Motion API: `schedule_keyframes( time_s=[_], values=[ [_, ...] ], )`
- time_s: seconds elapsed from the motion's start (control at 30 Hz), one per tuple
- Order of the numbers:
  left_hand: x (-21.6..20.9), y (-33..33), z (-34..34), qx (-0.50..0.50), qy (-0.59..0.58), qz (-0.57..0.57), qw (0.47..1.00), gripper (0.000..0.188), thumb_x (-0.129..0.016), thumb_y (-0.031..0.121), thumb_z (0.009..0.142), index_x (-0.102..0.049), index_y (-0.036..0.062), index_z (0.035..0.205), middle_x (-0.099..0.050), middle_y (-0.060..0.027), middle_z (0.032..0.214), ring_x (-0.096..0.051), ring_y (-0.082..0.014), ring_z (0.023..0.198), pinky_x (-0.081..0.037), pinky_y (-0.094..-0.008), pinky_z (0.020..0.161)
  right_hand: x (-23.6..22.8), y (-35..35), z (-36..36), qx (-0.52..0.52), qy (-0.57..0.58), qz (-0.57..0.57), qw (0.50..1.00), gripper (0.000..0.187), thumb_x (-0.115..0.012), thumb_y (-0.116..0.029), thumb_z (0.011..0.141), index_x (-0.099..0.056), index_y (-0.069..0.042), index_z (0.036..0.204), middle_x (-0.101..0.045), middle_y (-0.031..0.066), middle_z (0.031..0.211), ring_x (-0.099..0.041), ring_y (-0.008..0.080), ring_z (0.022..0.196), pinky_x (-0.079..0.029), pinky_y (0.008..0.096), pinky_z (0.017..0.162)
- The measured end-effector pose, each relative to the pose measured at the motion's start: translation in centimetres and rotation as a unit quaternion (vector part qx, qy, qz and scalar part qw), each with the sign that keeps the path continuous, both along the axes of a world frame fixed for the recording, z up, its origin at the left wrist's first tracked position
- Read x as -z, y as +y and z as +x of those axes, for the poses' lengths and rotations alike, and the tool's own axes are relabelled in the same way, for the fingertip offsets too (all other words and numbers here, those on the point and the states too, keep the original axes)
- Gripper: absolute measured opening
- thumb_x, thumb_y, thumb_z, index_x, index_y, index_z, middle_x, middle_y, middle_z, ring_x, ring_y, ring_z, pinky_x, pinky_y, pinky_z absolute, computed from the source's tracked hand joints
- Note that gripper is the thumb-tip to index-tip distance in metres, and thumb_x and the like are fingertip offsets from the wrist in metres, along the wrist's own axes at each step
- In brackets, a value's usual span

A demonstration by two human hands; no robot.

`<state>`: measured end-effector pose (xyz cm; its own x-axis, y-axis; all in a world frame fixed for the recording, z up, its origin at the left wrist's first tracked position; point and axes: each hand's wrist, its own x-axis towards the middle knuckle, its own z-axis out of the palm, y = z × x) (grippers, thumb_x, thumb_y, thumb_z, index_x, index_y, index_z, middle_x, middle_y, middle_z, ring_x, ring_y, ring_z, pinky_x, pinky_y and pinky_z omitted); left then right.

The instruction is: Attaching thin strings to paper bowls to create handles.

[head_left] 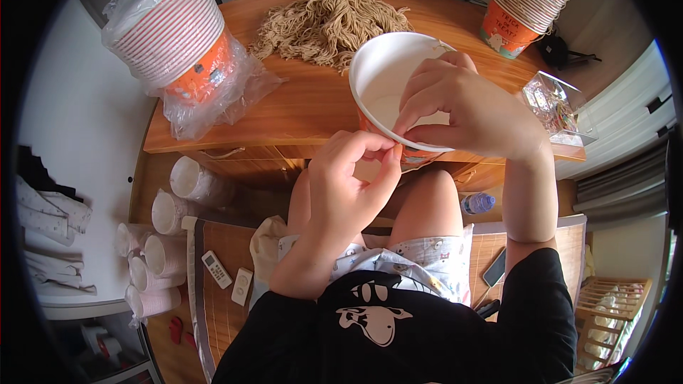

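Note:
A large paper bucket with a white inside and an orange printed outside is tilted toward me at the table's front edge, above my thighs. My left hand pinches with thumb and index finger at its outer wall, just under the near rim. Reaching over the opening, my right hand has its thumb and fingertips closed together just inside that same rim. Whatever small thing sits between the fingertips of either hand is too small to make out. A bit of thin cord seems to show at the far rim.
Beige cords lie heaped on the wooden table. Stacked buckets stand at left in a plastic bag and at back right. A clear box holds small items. Wrapped bucket stacks lie on the floor; a bottle is below.

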<state>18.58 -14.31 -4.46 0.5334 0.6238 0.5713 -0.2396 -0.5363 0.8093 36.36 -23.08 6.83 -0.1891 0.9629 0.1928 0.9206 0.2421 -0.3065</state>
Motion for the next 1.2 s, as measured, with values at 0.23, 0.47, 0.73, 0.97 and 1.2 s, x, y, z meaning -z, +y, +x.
schedule_keyframes(
  time_s=[0.23, 0.47, 0.73, 0.97, 1.2],
  values=[
    [0.8, -0.5, 0.3, 0.112, -0.077, -0.142, 0.981, 0.014, -0.071, 0.006, 0.095, -0.061, -0.0007, 0.102, -0.071, -0.0066, 0.094, -0.067, -0.0106, 0.081, -0.051, -0.0254, 0.068, -0.1, -0.7, -0.7, 0.045, 0.027, 0.081, 0.995, 0.006, -0.076, -0.012, 0.083, -0.075, -0.012, 0.089, -0.070, 0.0016, 0.094, -0.061, 0.0230, 0.102, -0.034, 0.0411, 0.105],
    [0.4, -0.1, -0.4, 0.251, -0.095, -0.261, 0.927, 0.011, -0.060, 0.012, 0.103, -0.060, 0.0010, 0.104, -0.068, -0.0048, 0.097, -0.061, -0.0082, 0.084, -0.048, -0.0264, 0.080, 1.3, -3.5, -4.6, 0.123, -0.026, 0.226, 0.966, 0.019, -0.083, -0.013, 0.071, -0.072, -0.015, 0.086, -0.064, 0.0009, 0.095, -0.060, 0.0245, 0.099, -0.041, 0.0391, 0.088],
    [0.8, 0.7, -0.1, 0.301, -0.077, -0.299, 0.903, 0.014, -0.059, 0.010, 0.105, -0.061, -0.0031, 0.107, -0.069, -0.0057, 0.096, -0.064, -0.0083, 0.087, -0.050, -0.0206, 0.075, 7.2, -4.4, -5.9, 0.178, -0.162, 0.348, 0.906, 0.018, -0.081, -0.030, 0.075, -0.071, -0.023, 0.088, -0.063, -0.0049, 0.112, -0.056, 0.0182, 0.106, -0.035, 0.0387, 0.091],
    [0.7, 0.8, -0.3, 0.273, -0.042, -0.248, 0.929, 0.016, -0.058, 0.015, 0.105, -0.062, -0.0002, 0.102, -0.072, -0.0076, 0.100, -0.065, -0.0107, 0.091, -0.048, -0.0241, 0.082, 11.8, -4.6, -6.7, 0.323, -0.156, 0.406, 0.840, 0.028, -0.088, -0.034, 0.067, -0.070, -0.026, 0.088, -0.058, 0.0019, 0.130, -0.049, 0.0232, 0.110, -0.034, 0.0378, 0.092],
    [1.7, 0.3, -1.2, 0.197, 0.006, -0.200, 0.960, 0.015, -0.060, 0.013, 0.103, -0.063, -0.0004, 0.097, -0.065, -0.0047, 0.100, -0.061, -0.0100, 0.093, -0.047, -0.0231, 0.082, 12.6, -4.5, -7.0, 0.346, -0.129, 0.416, 0.831, 0.023, -0.086, -0.025, 0.071, -0.072, -0.025, 0.089, -0.052, 0.0074, 0.146, -0.046, 0.0259, 0.116, -0.034, 0.0374, 0.097]
  ],
)
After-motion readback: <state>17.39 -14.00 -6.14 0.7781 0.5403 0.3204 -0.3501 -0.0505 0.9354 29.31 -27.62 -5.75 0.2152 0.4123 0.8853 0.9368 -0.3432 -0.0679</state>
